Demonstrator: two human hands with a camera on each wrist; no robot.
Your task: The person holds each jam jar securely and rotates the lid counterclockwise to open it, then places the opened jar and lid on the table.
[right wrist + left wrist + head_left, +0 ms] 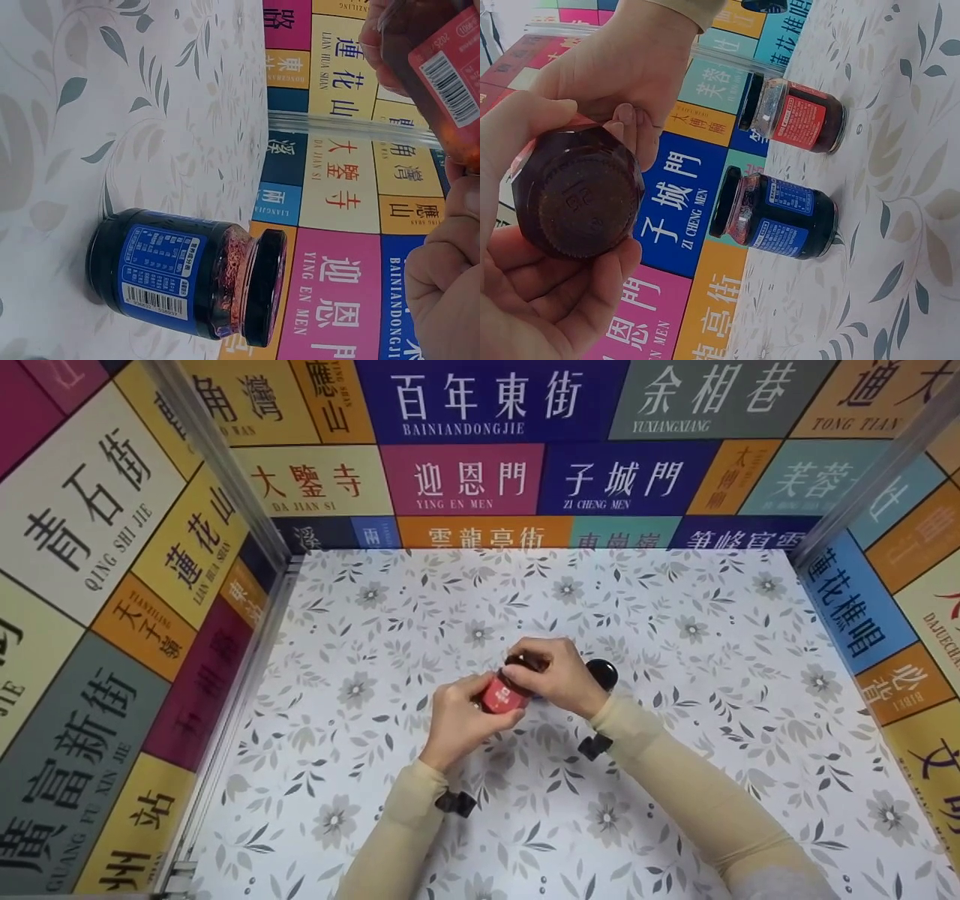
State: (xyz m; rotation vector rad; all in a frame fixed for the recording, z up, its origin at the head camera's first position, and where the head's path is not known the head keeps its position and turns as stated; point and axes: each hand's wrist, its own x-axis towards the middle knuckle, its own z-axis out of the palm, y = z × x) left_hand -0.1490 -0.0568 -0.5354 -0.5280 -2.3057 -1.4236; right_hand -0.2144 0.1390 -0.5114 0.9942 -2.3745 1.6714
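My left hand (461,720) grips a glass jar (502,696) with a red label and dark contents, held above the table. In the left wrist view the jar's base (581,199) faces the camera, and the right wrist view shows a barcode on its label (450,86). Curled over the jar's dark top is my right hand (559,671), its fingers and thumb around the lid, which they partly hide. Below the hands stands a blue-labelled jar (180,277) with a black lid, mostly hidden in the head view.
A second red-labelled jar (802,116) stands beside the blue-labelled one; its black lid (602,673) shows by my right wrist. The table (360,840) has a leaf-and-flower cover. Panels with coloured street-name signs (480,405) enclose its back and sides.
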